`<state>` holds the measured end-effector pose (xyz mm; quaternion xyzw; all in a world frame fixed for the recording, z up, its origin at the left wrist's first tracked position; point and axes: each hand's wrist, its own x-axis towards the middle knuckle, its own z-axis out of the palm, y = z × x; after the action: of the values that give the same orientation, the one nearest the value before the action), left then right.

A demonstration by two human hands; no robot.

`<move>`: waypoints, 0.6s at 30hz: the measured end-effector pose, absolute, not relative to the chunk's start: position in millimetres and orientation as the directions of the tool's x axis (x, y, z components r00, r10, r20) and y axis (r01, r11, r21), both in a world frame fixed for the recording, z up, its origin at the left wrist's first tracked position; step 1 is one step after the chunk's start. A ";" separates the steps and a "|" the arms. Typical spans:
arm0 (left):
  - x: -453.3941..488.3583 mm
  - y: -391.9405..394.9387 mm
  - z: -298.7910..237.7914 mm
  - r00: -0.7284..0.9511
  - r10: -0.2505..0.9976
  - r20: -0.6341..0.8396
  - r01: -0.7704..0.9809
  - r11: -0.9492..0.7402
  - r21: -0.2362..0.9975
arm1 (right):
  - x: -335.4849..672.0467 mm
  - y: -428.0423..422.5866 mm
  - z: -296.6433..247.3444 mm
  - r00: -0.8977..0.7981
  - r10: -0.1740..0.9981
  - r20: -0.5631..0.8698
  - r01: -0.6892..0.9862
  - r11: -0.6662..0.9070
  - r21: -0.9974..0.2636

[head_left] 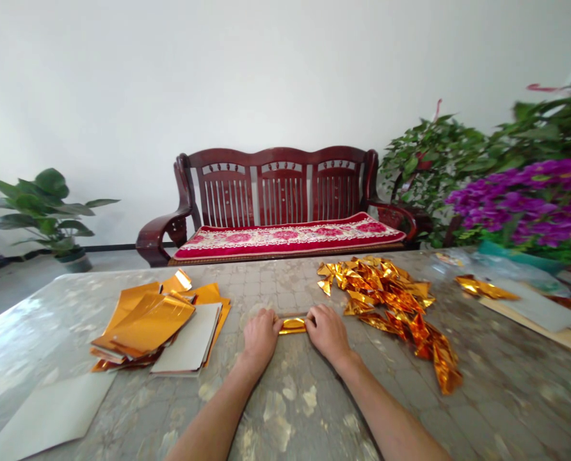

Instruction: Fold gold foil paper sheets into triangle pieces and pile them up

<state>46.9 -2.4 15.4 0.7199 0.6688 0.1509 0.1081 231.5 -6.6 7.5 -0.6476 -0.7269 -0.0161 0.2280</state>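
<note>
Between my two hands lies a small folded piece of shiny gold foil paper point(293, 326), low over the table's middle. My left hand point(261, 334) is closed on its left end, and my right hand point(328, 331) grips the right end. The middle of the folded paper shows, with an opening along it; both ends are hidden by my fingers. On the left lies a loose stack of gold foil sheets point(148, 323), with a pale sheet point(189, 342) at its side. A heap of folded gold foil pieces point(386, 291) spreads out to the right.
The table point(280, 410) has a patterned cover. A pale sheet point(50, 410) lies at its front left. At the right are a board point(539, 326), a foil piece point(487, 288) and purple flowers point(530, 198). A wooden bench point(280, 192) stands behind the table.
</note>
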 end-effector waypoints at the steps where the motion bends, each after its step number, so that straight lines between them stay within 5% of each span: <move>1: 46.8 -2.2 14.6 0.057 0.996 0.075 0.929 -0.081 0.360 | 231.8 -6.0 6.8 -0.057 0.935 0.349 0.946 0.162 -0.280; 12: 46.1 -1.3 8.6 0.045 0.991 0.122 0.919 -0.089 0.385 | 229.8 -7.6 6.1 -0.056 0.934 0.352 0.961 0.146 -0.235; 18: 47.8 -3.7 6.5 0.138 0.943 0.304 0.914 -0.239 0.328 | 229.7 -8.4 3.5 -0.051 0.940 0.337 0.964 0.135 -0.230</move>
<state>47.8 -3.7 6.5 0.7536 0.6159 0.2277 0.0315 229.7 -8.4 3.5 -0.6571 -0.7244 -0.0284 0.2065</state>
